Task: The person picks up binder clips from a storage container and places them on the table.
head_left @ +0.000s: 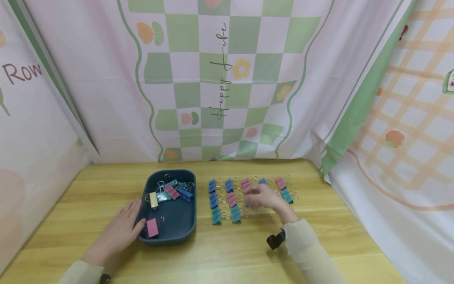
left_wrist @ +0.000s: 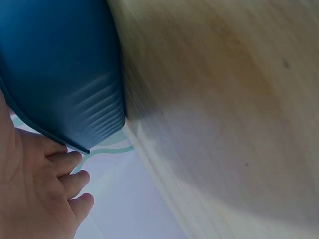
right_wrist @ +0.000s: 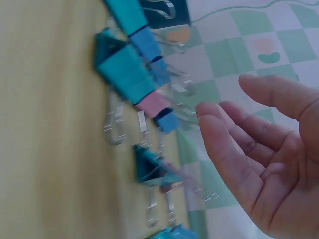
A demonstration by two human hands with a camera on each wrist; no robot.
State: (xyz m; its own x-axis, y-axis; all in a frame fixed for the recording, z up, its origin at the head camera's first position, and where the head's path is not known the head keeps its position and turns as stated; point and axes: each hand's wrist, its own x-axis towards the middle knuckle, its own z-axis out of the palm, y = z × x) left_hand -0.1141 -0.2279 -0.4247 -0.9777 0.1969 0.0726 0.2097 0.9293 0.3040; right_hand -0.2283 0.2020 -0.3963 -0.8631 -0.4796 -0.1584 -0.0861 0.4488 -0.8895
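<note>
My left hand lies against the left side of a dark blue tray, fingers extended along its rim. Inside the tray are a pink binder clip, a cream binder clip and a cluster of teal, pink and blue ones. Right of it, binder clips stand in columns, among them a teal clip at the near left. Over the third and fourth columns hovers my right hand, partly hiding a blue clip. In the right wrist view its thumb and fingers are apart, holding nothing.
At the far right of the columns a pink clip sits behind a teal clip. The wooden table meets a checked curtain at the back. More curtains hang at both sides.
</note>
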